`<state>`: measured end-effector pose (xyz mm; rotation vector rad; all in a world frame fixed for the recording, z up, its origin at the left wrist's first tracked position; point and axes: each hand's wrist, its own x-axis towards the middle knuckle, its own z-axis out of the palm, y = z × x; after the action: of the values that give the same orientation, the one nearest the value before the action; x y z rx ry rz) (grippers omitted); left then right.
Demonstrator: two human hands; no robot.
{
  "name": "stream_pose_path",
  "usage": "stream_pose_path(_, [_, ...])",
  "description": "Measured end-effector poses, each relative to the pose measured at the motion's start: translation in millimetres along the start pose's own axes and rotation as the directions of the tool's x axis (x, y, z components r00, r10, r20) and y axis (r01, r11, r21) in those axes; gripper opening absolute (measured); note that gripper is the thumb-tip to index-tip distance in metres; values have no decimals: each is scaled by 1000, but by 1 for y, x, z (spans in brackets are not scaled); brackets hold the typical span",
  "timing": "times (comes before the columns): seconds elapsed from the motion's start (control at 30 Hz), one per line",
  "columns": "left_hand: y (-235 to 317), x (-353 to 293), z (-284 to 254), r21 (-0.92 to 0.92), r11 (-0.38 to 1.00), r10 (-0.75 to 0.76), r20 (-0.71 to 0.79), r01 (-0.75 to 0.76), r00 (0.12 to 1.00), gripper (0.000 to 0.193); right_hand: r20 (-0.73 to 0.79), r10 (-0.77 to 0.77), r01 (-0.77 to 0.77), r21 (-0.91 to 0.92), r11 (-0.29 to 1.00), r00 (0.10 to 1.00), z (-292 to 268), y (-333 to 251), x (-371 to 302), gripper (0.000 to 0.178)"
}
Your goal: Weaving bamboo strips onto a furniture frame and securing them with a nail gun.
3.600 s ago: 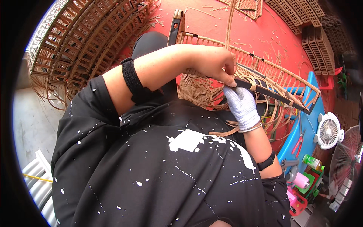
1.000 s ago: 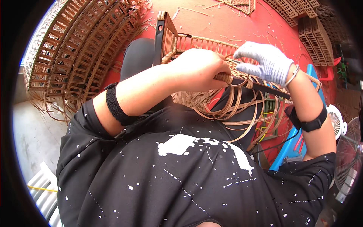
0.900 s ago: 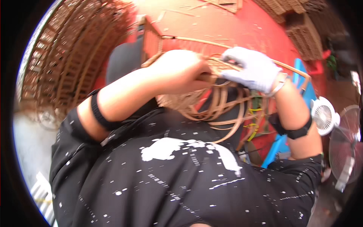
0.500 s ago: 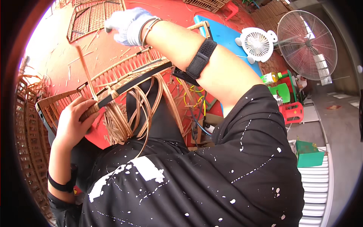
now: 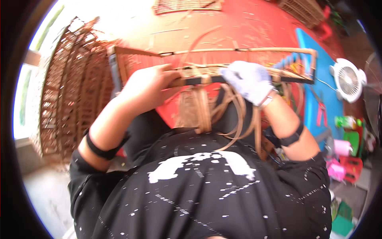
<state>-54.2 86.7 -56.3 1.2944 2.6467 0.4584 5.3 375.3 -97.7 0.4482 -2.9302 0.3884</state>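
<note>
The person holds a long rattan frame (image 5: pixel 215 65) across the lap, and its long axis runs from left to right in the head view, almost level. The near rail of this frame is dark (image 5: pixel 238 78), and a part of it is already wrapped with pale cane.

The bare left hand (image 5: pixel 149 85) is clenched around the left part of the dark rail, with the thumb on top, and it keeps the frame steady. The right hand (image 5: pixel 248 79), in a white knitted glove, lies on the same rail further to the right; its fingers curl over the rail, but the picture is blurred and I cannot tell if they pinch a strip or only press on the rail.

Between the 2 hands, a bundle of flat cane strips (image 5: pixel 203 109) hangs down from the rail in loose loops toward the black shirt. So the working point lies between the hands, slightly nearer to the right one, and the strips fall at a right angle to the rail.

On the red floor (image 5: pixel 254 28) to the left stands a stack of woven rattan panels (image 5: pixel 71 95). To the right are a blue bench (image 5: pixel 318 47) and a small white fan (image 5: pixel 350 77).
</note>
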Motion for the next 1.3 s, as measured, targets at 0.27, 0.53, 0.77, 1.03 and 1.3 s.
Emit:
stream_pose_path(0.27, [-7,4,-2,-147,985,-75,139,96,987,29,-358,-162,304,386,871,920,-14,-85,-13,18])
stream_pose_path(0.53, [-33,28,-4,-427,872,-43,417,237,908,50,351,238,-422,808,412,905,38,-101,-27,48])
stream_pose_path(0.77, [-40,29,-4,-384,838,-150,522,388,840,52,427,342,-449,893,-16,837,57,-115,-11,36])
stream_pose_path(1.03, [-39,30,3,-571,728,-99,460,379,882,41,177,560,-330,926,185,810,103,-111,5,21])
stream_pose_path(1.3, [-40,25,7,-592,745,-70,388,307,919,39,261,532,-244,964,-105,805,96,-121,5,24])
